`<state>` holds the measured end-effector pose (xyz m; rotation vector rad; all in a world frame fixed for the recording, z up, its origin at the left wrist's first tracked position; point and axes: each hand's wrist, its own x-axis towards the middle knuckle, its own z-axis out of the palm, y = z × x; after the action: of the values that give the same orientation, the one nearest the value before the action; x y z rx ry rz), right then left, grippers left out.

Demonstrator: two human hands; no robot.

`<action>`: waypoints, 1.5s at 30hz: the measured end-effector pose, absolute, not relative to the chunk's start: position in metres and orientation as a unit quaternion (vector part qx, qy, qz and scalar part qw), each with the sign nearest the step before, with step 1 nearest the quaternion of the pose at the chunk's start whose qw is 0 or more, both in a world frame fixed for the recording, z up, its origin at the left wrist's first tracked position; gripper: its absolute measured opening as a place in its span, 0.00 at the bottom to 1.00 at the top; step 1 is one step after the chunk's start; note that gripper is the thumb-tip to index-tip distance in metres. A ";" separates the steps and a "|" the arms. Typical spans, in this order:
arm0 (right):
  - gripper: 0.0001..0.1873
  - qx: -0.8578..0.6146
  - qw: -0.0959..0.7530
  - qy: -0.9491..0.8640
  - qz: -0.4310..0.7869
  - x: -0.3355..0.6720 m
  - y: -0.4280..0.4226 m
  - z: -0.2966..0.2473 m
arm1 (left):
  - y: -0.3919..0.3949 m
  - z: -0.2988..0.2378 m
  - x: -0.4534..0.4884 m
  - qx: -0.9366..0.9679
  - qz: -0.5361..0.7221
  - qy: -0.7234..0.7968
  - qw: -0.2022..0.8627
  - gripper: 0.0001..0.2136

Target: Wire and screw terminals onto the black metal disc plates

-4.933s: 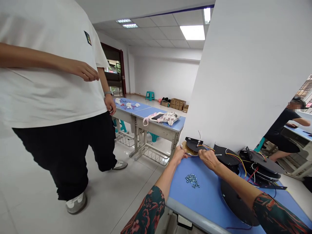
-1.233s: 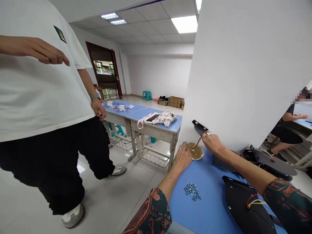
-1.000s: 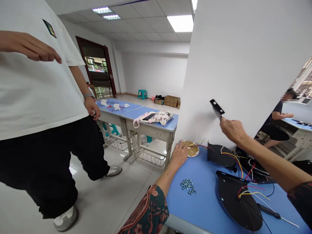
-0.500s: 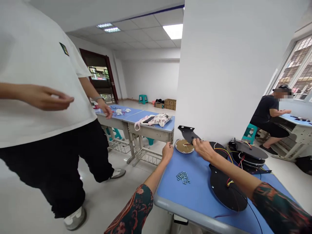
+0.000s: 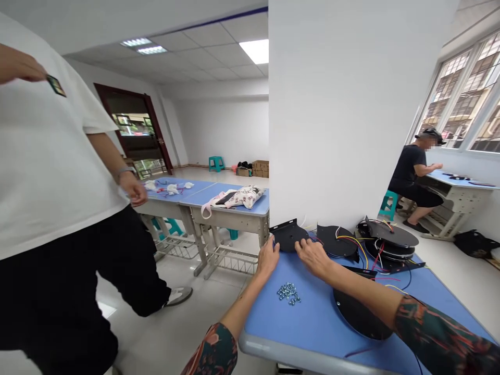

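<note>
At the far edge of the blue surface (image 5: 265, 319), the left hand (image 5: 269, 259) and right hand (image 5: 312, 259) are resting against a black metal plate (image 5: 288, 235), fingers half open, not gripping, with loose screws (image 5: 289, 293) lying nearer.

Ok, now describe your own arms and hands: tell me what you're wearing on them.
Both forearms are covered by long sleeves in a dark green fabric with a red-orange floral print: the left sleeve and the right sleeve. Below the cuffs the left hand and right hand are bare, with no gloves.
</note>
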<state>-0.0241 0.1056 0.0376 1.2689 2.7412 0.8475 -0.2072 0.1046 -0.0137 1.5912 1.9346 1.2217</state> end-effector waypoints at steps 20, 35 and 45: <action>0.13 0.429 0.056 0.876 0.214 0.083 0.128 0.057 | 0.131 0.045 -0.084 0.528 0.389 0.611 0.443 0.09; 0.15 0.485 0.056 0.843 0.225 0.086 0.128 0.080 | 0.126 0.071 -0.055 0.573 0.504 0.552 0.337 0.15; 0.13 0.488 0.049 0.837 0.242 0.094 0.111 0.104 | 0.126 0.065 -0.035 0.437 0.518 0.442 0.588 0.10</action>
<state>0.0945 0.1109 0.1035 1.4870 2.5506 0.7383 -0.0353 0.1259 0.0647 1.0181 1.0294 1.2073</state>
